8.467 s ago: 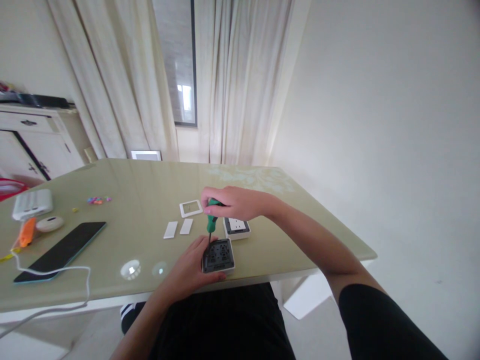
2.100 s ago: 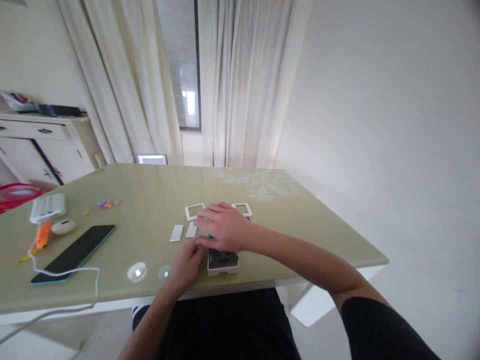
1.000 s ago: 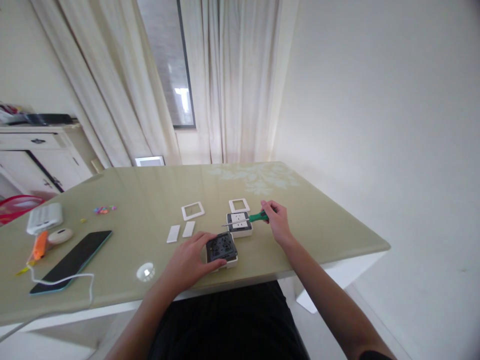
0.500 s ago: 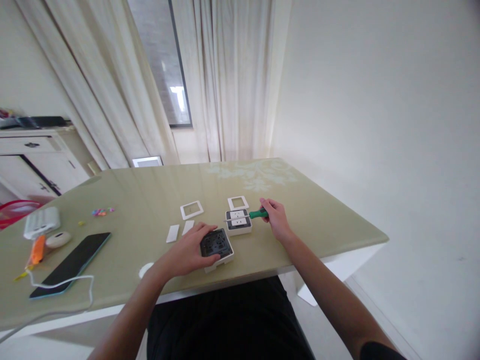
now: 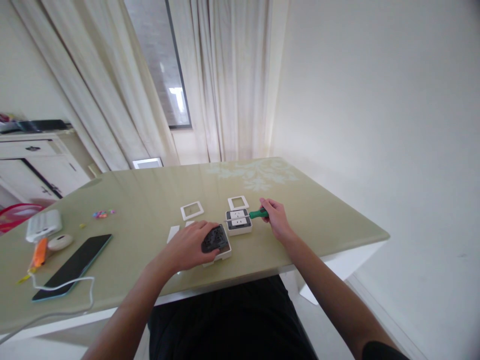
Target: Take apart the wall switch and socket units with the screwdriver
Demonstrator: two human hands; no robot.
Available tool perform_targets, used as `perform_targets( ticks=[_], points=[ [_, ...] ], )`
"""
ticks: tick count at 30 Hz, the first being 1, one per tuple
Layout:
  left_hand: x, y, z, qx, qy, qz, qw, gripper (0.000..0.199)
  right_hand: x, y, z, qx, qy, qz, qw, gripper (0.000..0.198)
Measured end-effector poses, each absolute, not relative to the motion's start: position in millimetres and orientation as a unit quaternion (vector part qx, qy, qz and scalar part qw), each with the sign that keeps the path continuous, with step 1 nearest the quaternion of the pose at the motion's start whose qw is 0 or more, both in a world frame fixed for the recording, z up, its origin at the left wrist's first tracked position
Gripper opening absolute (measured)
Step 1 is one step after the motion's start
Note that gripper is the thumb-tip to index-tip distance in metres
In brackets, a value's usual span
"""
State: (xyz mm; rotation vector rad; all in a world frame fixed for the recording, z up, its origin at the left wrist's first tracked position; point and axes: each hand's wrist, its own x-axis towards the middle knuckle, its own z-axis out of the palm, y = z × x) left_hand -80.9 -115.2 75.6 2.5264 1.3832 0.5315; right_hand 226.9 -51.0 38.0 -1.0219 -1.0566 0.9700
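Note:
My left hand (image 5: 189, 245) is closed around a dark switch module (image 5: 215, 239), tilted up over an open white mounting box (image 5: 225, 255) near the table's front edge. Part of the box interior shows beside the module. In my right hand (image 5: 276, 219) is a green-handled screwdriver (image 5: 258, 213), its shaft lying across the face of a white wall socket (image 5: 237, 218). That socket sits in a second white box (image 5: 240, 231), right of the first. Behind them lie two white cover frames, one on the left (image 5: 183, 214) and one on the right (image 5: 230, 205).
White switch plates (image 5: 173, 233) lie partly behind my left hand. Farther left on the table (image 5: 142, 200) are a black phone (image 5: 75, 265), a white cable (image 5: 92, 290), an orange item (image 5: 40, 252), a white power strip-like block (image 5: 44, 225) and colourful small pieces (image 5: 103, 214).
My left hand has turned and tilted the dark module up from its white box, exposing some of the interior. My right hand and the screwdriver have barely moved.

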Motion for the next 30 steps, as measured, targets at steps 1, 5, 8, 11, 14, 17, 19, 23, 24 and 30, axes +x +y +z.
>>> perform_targets(
  ticks=[1,5,8,11,14,17,19,23,24,30],
  points=[
    [-80.3,-115.8,76.2,0.858,0.470,0.180,0.099,0.059,226.9,-51.3,38.1,-0.447,-0.463,0.425,0.637,0.054],
    [-81.3,-117.0,78.2,0.856,0.458,0.219,0.094,0.056,227.2,-52.4,38.9,-0.445,-0.463,0.426,0.637,0.054],
    [-85.7,-114.9,77.2,0.805,0.450,0.317,0.220,0.050,227.3,-53.0,39.3,-0.445,-0.462,0.427,0.637,0.055],
    [-89.2,-107.5,71.6,0.661,0.435,0.451,0.413,0.045,227.4,-53.4,39.1,-0.446,-0.461,0.427,0.637,0.054],
    [-89.2,-94.8,65.9,0.542,0.413,0.540,0.494,0.048,227.5,-53.4,38.5,-0.445,-0.460,0.427,0.639,0.054],
    [-87.9,-79.2,66.7,0.411,0.366,0.615,0.564,0.050,227.6,-53.2,37.9,-0.445,-0.460,0.427,0.639,0.054],
    [-88.0,-67.6,69.7,0.325,0.337,0.651,0.597,0.049,227.8,-53.0,37.7,-0.445,-0.459,0.427,0.639,0.054],
    [-90.6,-41.0,70.4,0.180,0.305,0.707,0.612,0.046,228.1,-52.9,37.7,-0.444,-0.458,0.426,0.641,0.054],
    [-91.5,-33.9,69.0,0.153,0.301,0.719,0.608,0.045,228.2,-52.9,37.6,-0.444,-0.458,0.426,0.641,0.054],
    [-98.7,5.9,60.2,0.066,0.297,0.761,0.574,0.038,228.6,-52.5,36.5,-0.444,-0.457,0.429,0.641,0.056]
  ],
)
